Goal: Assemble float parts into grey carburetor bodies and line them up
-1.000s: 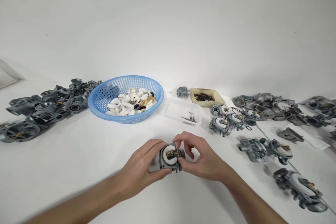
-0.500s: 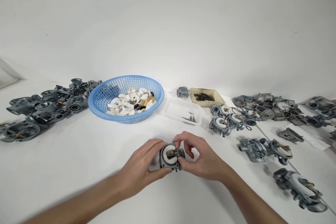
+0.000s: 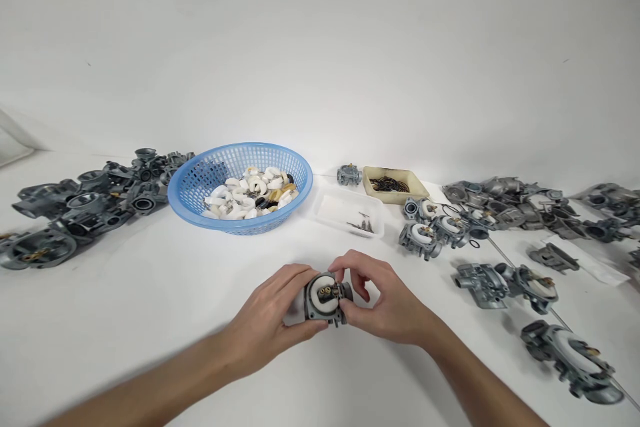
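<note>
Left hand [image 3: 265, 320] grips a carburetor body [image 3: 323, 299] from its left side, fingers wrapped closed around it (white float facing up). Right hand [image 3: 387, 303] pinches its right edge, fingertips [image 3: 340, 275] nearly closed. Beyond the fingertips: clear tray [image 3: 345, 210], then blue basket [image 3: 240, 188] of white floats.

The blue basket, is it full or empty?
Partly full: the blue basket holds a low heap of white rings across its bottom, well below the rim.
</note>
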Motion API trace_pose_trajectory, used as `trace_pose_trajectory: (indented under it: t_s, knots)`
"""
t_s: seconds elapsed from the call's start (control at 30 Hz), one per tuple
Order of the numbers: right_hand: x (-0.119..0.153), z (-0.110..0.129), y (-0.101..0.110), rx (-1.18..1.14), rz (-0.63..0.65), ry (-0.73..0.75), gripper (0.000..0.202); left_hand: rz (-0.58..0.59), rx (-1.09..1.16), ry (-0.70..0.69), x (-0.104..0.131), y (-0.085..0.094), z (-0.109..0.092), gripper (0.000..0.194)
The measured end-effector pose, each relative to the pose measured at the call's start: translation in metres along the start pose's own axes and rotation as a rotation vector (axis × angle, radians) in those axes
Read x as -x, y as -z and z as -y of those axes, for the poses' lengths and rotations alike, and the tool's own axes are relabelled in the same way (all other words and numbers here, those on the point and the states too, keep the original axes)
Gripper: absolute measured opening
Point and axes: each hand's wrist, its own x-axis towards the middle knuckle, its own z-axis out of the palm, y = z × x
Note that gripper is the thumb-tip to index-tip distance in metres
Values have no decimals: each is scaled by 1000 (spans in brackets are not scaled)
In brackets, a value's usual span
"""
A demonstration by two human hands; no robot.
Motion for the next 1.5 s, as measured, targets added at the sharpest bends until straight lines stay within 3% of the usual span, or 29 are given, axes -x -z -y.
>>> trace_pose_trajectory:
  t_s: [0.77,1.5]
  knots:
    - [0,1,1,20,13,1,47,-5,4,1,-1,1,-1,47]
    - [-1,3,3,36,39,-28,53,-8,9,0,-2,2,-3,47]
